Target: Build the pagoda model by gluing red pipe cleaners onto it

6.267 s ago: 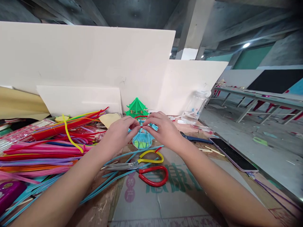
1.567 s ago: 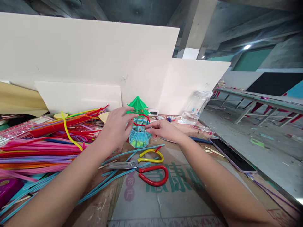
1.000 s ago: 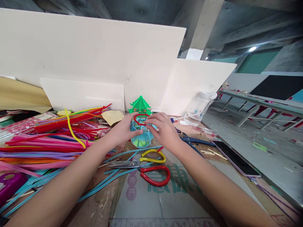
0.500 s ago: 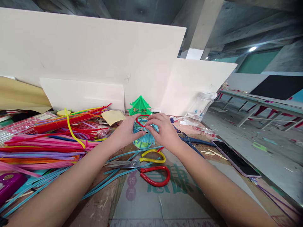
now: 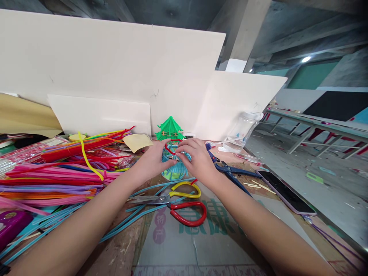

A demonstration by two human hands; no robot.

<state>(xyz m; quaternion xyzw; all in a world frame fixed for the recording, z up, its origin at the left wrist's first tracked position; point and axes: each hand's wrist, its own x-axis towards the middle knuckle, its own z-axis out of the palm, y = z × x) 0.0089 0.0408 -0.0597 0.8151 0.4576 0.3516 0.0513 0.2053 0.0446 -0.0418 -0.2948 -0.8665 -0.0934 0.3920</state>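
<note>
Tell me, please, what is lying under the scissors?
Light-blue strips pass beneath the blades, and a grey printed sheet shows through the red handle. The surface directly below the metal and handles is covered and cannot be seen.

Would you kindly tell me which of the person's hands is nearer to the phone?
The right hand: the phone lies to its right and closer to the camera. The left hand is farther off, left of the right hand.
</note>
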